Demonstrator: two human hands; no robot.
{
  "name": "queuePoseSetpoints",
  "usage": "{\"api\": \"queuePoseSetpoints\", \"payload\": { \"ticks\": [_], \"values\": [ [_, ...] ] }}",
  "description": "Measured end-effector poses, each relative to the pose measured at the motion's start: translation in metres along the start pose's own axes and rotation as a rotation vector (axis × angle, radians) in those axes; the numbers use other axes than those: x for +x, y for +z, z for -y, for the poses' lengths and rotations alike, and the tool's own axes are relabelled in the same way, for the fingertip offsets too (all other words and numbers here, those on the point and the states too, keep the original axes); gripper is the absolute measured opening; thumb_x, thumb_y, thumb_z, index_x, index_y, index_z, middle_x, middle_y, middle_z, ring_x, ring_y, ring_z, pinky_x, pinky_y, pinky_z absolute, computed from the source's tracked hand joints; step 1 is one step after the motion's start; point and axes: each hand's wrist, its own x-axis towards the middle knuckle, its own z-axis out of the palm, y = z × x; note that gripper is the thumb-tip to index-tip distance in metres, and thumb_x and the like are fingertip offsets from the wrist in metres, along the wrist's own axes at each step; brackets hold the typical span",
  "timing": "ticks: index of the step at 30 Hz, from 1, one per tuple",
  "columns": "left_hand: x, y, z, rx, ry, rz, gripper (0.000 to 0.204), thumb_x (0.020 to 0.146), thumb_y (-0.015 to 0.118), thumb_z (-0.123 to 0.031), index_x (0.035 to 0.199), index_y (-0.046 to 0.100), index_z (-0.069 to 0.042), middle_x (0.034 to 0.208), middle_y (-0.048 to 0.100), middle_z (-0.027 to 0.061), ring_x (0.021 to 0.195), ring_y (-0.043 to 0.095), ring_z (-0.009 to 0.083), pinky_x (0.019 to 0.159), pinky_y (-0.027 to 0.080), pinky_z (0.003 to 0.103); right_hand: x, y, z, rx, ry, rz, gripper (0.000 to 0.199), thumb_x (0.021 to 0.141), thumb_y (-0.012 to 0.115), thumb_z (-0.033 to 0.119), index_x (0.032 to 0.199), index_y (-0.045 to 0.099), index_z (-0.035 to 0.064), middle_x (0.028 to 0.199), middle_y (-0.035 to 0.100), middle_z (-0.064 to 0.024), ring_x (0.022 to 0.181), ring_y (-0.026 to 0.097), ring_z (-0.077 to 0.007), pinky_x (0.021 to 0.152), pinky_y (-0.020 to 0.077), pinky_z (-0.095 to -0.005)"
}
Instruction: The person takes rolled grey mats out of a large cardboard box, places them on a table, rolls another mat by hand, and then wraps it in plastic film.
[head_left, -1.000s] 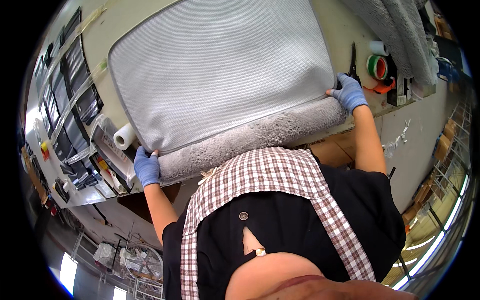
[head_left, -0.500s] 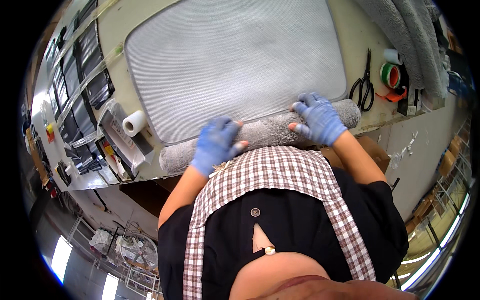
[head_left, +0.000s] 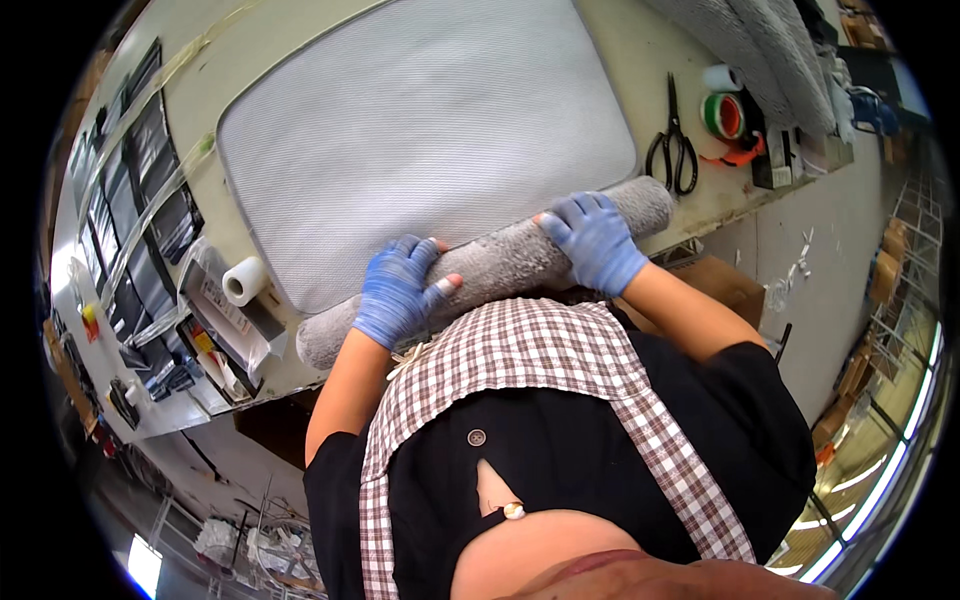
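Note:
A plush grey mat lies fleece side down on the table, its pale ribbed backing (head_left: 420, 140) facing up. Its near edge is wound into a thick fuzzy roll (head_left: 500, 262) along the table's front. My left hand (head_left: 398, 290), in a blue knitted glove with bare fingertips, grips the roll left of its middle, the thumb on top. My right hand (head_left: 592, 240), gloved the same way, curls over the roll toward its right end. Both hands press on it close to my checked apron (head_left: 510, 345). The roll's underside is hidden.
Black scissors (head_left: 673, 145) lie right of the mat, near tape rolls (head_left: 722, 115) and stacked grey plush (head_left: 770, 60). To the left are a white roll (head_left: 244, 281), an open tray (head_left: 225, 305) and dark plastic-wrapped packs (head_left: 165, 175). A cardboard box (head_left: 722, 285) sits below the table edge.
The whole view has shifted and turned slightly. My right fingers, earlier spread over the roll's far side, now curl closer around it. My left hand, blurred before, now rests steadier on the roll.

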Motion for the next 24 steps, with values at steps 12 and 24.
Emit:
{"api": "queuePoseSetpoints", "payload": {
  "ticks": [12,24],
  "values": [
    [0.035,-0.028,0.008,0.071,-0.098,0.24,0.07,0.064,0.085,-0.029,0.124,0.057,-0.005,0.101,0.064,0.0113,0.095,0.063,0.0322,0.086,0.053,0.044,0.032,0.014,0.014,0.006,-0.125,-0.613,0.096,0.051,0.09,0.041,0.137,0.053,0.0202,0.128,0.054,-0.0118,0.117,0.053,-0.0324,0.105,0.0388,-0.0506],
    [0.074,-0.086,0.021,0.311,-0.125,0.123,0.091,0.058,0.092,-0.041,0.134,0.055,-0.008,0.129,0.056,0.0165,0.121,0.054,0.036,0.102,0.046,0.041,0.105,-0.04,0.008,-0.08,-0.192,-0.623,0.101,0.05,0.094,0.037,0.14,0.05,0.0201,0.119,0.061,-0.0112,0.109,0.061,-0.033,0.096,0.0495,-0.0446]
  ]
}}
